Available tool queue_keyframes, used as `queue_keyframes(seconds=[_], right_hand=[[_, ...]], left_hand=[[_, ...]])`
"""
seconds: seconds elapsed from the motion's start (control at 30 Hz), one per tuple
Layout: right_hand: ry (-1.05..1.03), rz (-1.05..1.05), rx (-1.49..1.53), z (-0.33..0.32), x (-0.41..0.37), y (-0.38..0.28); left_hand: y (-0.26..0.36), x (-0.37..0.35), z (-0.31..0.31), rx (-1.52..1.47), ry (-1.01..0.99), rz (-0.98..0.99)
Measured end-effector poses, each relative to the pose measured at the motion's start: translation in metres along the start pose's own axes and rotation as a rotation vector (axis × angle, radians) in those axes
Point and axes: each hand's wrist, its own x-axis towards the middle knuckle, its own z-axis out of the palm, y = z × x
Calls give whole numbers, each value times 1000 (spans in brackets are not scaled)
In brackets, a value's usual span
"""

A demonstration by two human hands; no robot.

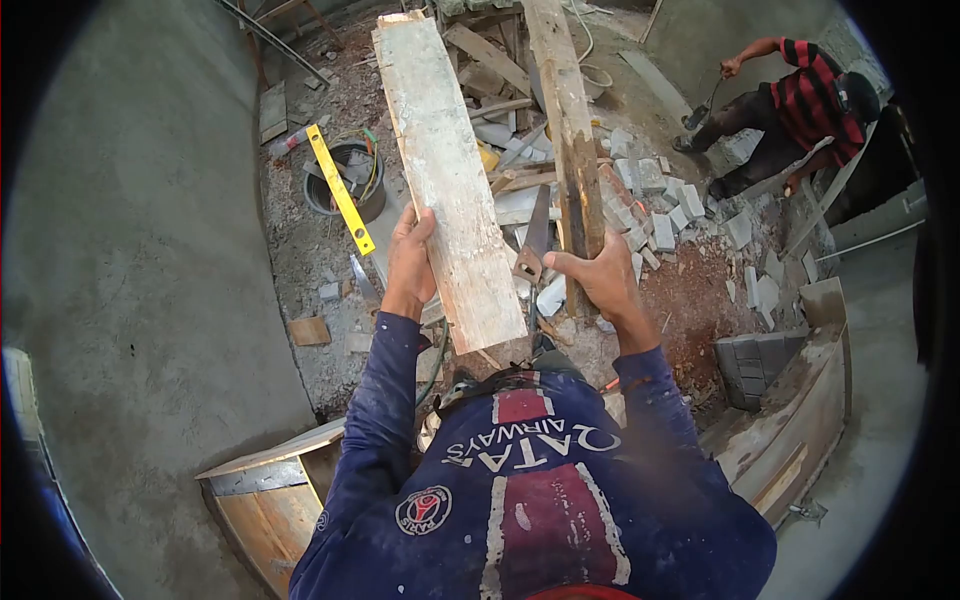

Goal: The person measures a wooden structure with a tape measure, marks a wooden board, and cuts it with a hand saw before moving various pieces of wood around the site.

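My left hand (411,262) grips the left edge of a wide, pale, plaster-stained board (447,170), which stretches away from me at a slight tilt. My right hand (600,282) is closed around the lower part of a long, narrow wooden timber (568,125), thumb pointing left. Between the two pieces shows a handsaw (537,238), its handle end near my right thumb. A yellow spirit level (340,188) lies across a dark bucket (374,206) to the left of the board.
At right, a person in a striped shirt (820,95) bends over, holding a tool (697,117). Broken blocks (665,230) and scrap wood (490,75) litter the ground. Wooden forms stand at lower left (265,510) and lower right (800,430). A plastered wall (130,250) rises on the left.
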Motion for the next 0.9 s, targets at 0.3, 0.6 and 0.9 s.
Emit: queue_keyframes(seconds=[0.3,0.6,0.9], right_hand=[[-54,19,-134,50,-26,-10],[-128,-70,-236,71,-13,11],[-191,-83,-208,74,-7,10]], left_hand=[[-9,6,3,-74,0,48],[-11,0,5,-47,0,67],[-11,1,22,264,179,228]])
